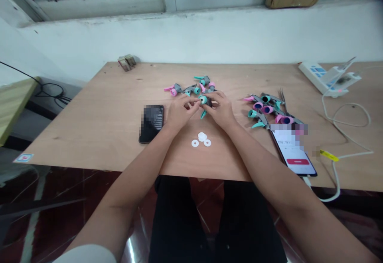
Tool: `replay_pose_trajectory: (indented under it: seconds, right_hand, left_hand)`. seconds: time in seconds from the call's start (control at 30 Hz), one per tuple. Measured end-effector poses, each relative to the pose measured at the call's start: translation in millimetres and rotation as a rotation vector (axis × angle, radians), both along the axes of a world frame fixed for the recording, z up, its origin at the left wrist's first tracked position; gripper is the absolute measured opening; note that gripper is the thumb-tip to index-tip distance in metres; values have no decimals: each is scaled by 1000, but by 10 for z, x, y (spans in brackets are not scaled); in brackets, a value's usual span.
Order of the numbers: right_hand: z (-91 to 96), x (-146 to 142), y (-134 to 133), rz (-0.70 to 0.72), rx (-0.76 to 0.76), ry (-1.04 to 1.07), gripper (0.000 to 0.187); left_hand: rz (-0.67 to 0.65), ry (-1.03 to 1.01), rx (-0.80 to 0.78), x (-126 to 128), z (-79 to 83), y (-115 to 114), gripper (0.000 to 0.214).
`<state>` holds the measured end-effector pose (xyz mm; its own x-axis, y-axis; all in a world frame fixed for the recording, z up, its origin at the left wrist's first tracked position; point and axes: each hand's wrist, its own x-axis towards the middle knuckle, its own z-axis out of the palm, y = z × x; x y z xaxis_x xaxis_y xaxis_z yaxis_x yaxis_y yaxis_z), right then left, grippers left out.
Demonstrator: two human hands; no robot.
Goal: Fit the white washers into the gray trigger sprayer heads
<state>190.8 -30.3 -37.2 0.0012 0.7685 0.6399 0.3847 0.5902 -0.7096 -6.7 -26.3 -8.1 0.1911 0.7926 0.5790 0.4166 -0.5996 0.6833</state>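
Observation:
Over the middle of the table, my right hand [220,107] grips a grey spray trigger head [209,103] with a teal collar and teal trigger. The collar's round opening faces me and the trigger points down toward the table. My left hand [183,112] has thumb and forefinger pinched at the left edge of the collar; whatever is between those fingertips is too small to make out. Nearer to me, several white ring washers [202,137] lie flat, some overlapping. Just beyond my hands are more trigger heads [176,89] in grey with pink or teal parts.
A second cluster of trigger heads [267,109] lies to the right, beside a lit phone [291,151] on a white cable [356,154]. A dark phone [152,123] is left of my hands. A power strip [321,77] and small bundles [127,61] sit at the back.

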Motion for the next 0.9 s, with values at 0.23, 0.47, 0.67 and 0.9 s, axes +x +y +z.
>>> replay_pose_trajectory:
  seconds: [0.23, 0.47, 0.67, 0.9]
  right_hand:
    - [-49, 18, 48, 35, -9, -3, 33]
    - [-101, 37, 98, 29, 68, -45, 30]
    - [-96, 56, 106, 12, 89, -143, 30]
    - [-73, 78, 83, 37, 122, -212, 30]
  left_hand:
    - [-77, 9, -25, -26, -36, 55, 17]
    - [-48, 43, -3, -33, -59, 57, 15]
    - [-2, 75, 28, -5, -51, 21, 14]
    - [53, 107, -4, 36, 7, -44, 10]
